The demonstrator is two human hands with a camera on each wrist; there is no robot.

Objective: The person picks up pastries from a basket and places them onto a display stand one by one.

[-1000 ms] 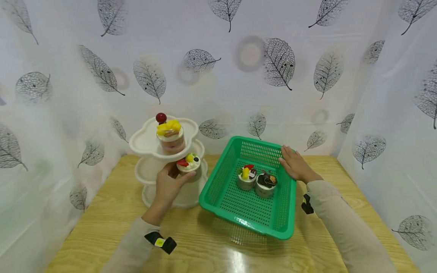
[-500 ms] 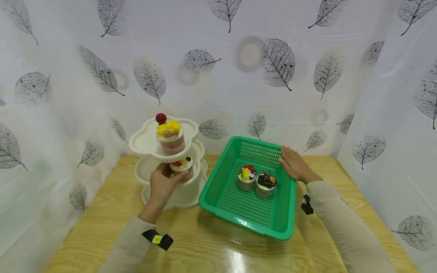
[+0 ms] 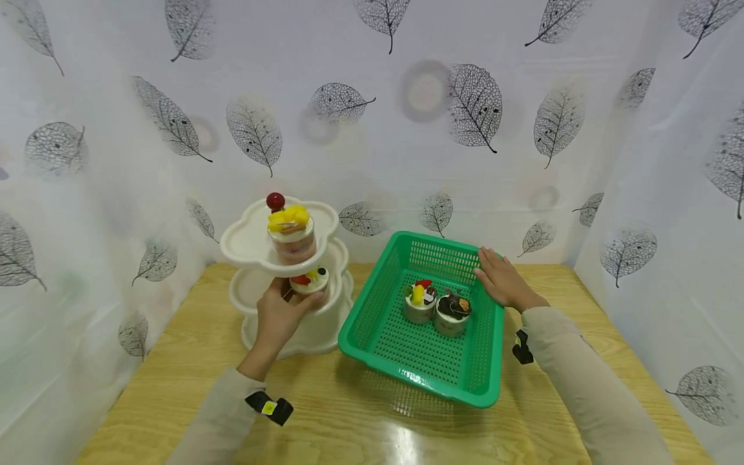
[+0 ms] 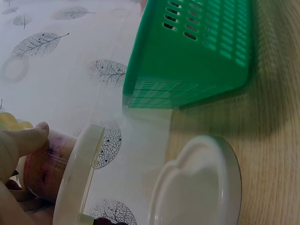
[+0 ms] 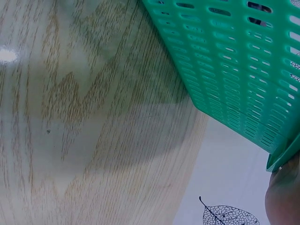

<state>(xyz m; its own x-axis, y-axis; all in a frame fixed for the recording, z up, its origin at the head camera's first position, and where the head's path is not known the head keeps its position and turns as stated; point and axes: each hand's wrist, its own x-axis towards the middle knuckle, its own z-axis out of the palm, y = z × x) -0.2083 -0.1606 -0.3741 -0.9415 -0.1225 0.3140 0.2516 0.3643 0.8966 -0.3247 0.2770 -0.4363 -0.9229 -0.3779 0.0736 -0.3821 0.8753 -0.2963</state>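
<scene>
My left hand (image 3: 281, 316) holds a fruit-topped dessert cup (image 3: 310, 281) between thumb and fingers, on the middle tier of a white three-tier stand (image 3: 247, 287). The left wrist view shows that cup's pinkish side (image 4: 49, 164) against the pale tier (image 4: 77, 180). On the top tier stands another cup (image 3: 293, 242) with yellow fruit and a red cherry. My right hand (image 3: 502, 281) rests with extended fingers on the right rim of a green plastic basket (image 3: 421, 381). Inside the basket are a fruit-topped cup (image 3: 420, 307) and a chocolate-topped cup (image 3: 451, 316), side by side.
A wooden table (image 3: 314, 413) carries the stand at left and the basket at its right, close together. Behind them hangs a white curtain (image 3: 372, 161) printed with dark leaves. The stand's upper tier overhangs the left hand's fingers.
My left hand has moved slightly left and inward with the dessert cup, bringing it further over the middle tier. In the last half second it barely moves. The right hand stays put.
</scene>
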